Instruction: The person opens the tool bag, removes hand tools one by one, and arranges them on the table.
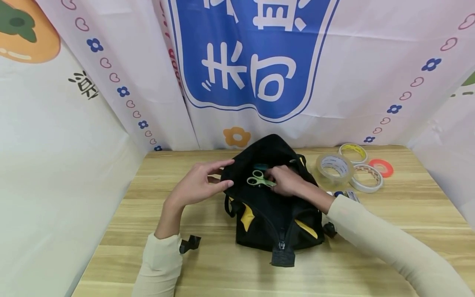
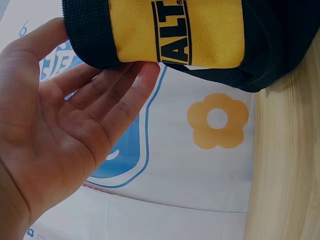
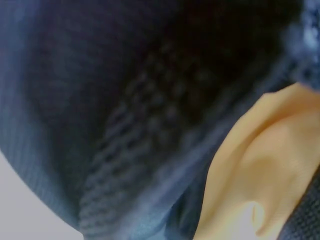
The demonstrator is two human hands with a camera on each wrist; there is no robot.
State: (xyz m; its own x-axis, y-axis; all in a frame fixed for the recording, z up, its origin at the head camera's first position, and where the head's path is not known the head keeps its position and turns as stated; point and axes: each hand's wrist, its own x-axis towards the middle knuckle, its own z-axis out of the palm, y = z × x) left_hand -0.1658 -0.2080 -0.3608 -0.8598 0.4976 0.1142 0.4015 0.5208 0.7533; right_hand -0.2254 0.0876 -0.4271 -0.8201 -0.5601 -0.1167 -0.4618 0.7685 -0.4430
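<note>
A black and yellow tool bag (image 1: 259, 218) stands on the table, its mouth spread wide. My left hand (image 1: 202, 181) pinches the bag's left rim, thumb over the edge; in the left wrist view its fingers lie against the outside, below a yellow lettered panel (image 2: 135, 35). Inside the mouth is my right hand (image 1: 285, 180), its fingertips right at a pair of light green scissors (image 1: 258, 180); whether they grip them I cannot tell. A dark teal item (image 1: 262, 167) shows behind the scissors. Black fabric (image 3: 125, 125) and yellow cloth (image 3: 260, 160) fill the right wrist view.
Right of the bag lie a clear tape roll (image 1: 335, 170), a yellow-cored roll (image 1: 352, 153), a white roll (image 1: 366, 178) and a red ring of tape (image 1: 381, 168). Small items (image 1: 350, 195) sit partly behind the right sleeve. A printed cloth (image 1: 334, 115) hangs behind the table.
</note>
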